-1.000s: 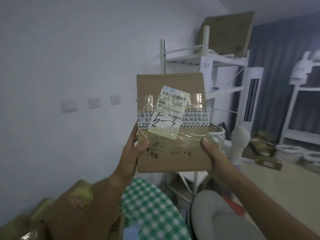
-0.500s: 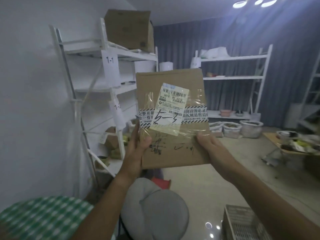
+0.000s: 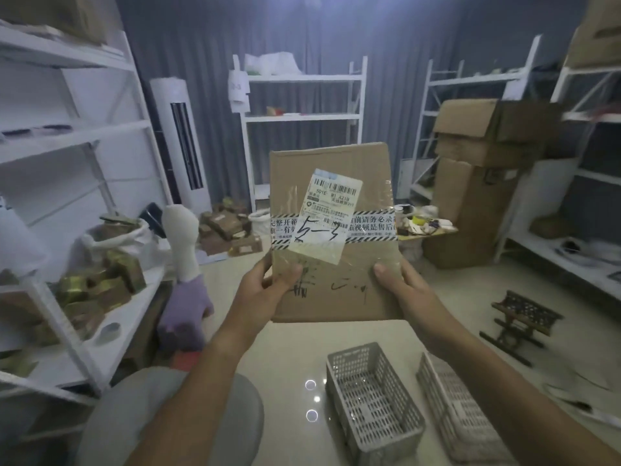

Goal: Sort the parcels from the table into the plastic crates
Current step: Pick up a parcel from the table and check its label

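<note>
Both hands are holding the cardboard parcel [image 3: 332,230] up mid-air, left hand [image 3: 265,290] and right hand [image 3: 406,290] gripping its lower corners. Below, two grey crates are sitting empty: near crate [image 3: 373,403], right crate [image 3: 460,412].

White metal shelving [image 3: 84,136] at nine o'clock carries gold-wrapped packets [image 3: 100,280] and a white sack [image 3: 111,235] of similar goods. A white tower air conditioner [image 3: 181,142] stands at eleven o'clock before a grey curtain [image 3: 208,45]. A second white rack [image 3: 302,95] stands at twelve o'clock, with brown packets [image 3: 228,230] heaped on the floor near its foot. Stacked cardboard cartons [image 3: 484,169] rise at two o'clock. A small dark folding stool [image 3: 521,317] sits at three o'clock. A white mannequin hand [image 3: 183,240] on a purple base stands upright at nine o'clock.
</note>
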